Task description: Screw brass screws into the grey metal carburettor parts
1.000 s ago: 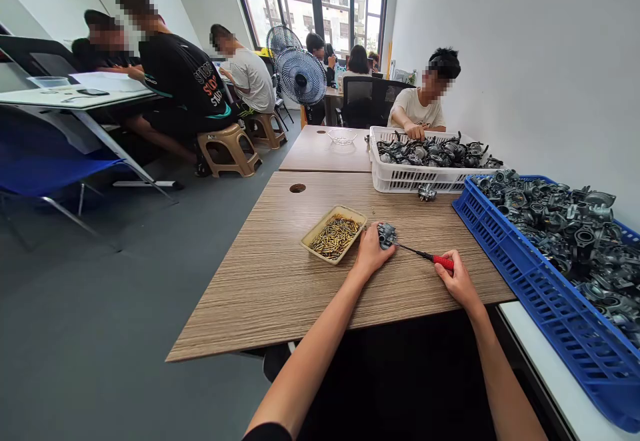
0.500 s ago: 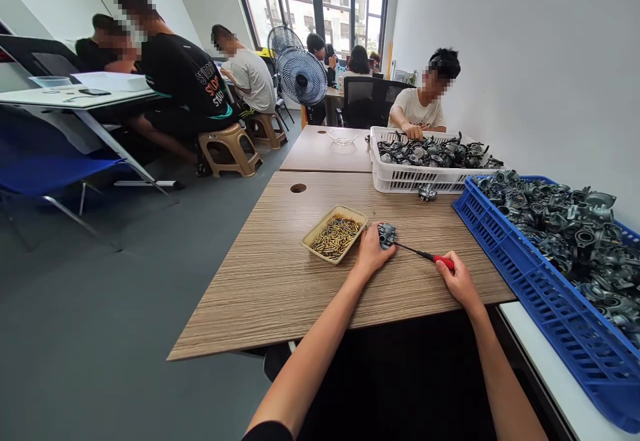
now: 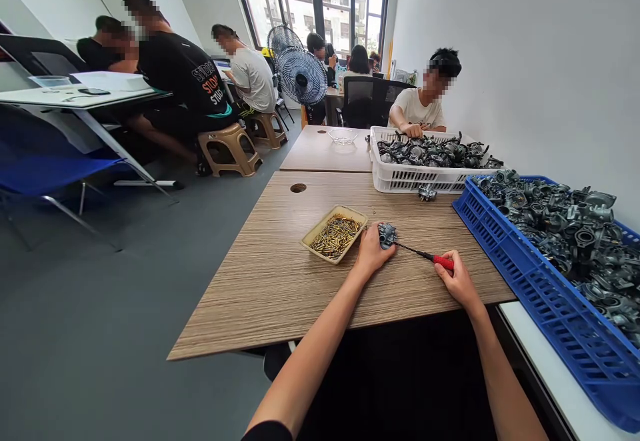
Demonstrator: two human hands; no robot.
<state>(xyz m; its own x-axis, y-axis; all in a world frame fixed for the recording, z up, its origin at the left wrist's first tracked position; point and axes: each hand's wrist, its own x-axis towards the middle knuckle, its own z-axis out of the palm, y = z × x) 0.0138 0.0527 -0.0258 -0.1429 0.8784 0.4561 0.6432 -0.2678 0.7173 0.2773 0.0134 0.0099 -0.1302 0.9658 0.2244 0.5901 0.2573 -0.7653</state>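
My left hand [image 3: 373,253] is closed around a grey metal carburetor [image 3: 387,235] resting on the wood-grain table [image 3: 260,281]. In my right hand [image 3: 457,277] is a screwdriver [image 3: 443,262] with a red and black handle, gripped between thumb and fingers. Its long dark shaft points left, and the tip meets the carburetor's right side; exactly where it sits is too small to tell. Just left of my left hand stands a cream tray [image 3: 311,249] full of small brass-coloured parts [image 3: 336,235].
A blue crate [image 3: 530,261] heaped with carburetors stands at the right. Beyond the table's far side is a white crate [image 3: 400,179] of dark carburetors, with a co-worker's hand [image 3: 413,131] at it. One loose carburetor [image 3: 427,192] lies before it. A cable hole [image 3: 299,188] pierces the table.
My hands, the carburetor and the screwdriver keep nearly the same place; my right fingers have shifted slightly on the handle. At the left, a seated person in black has leaned a little.
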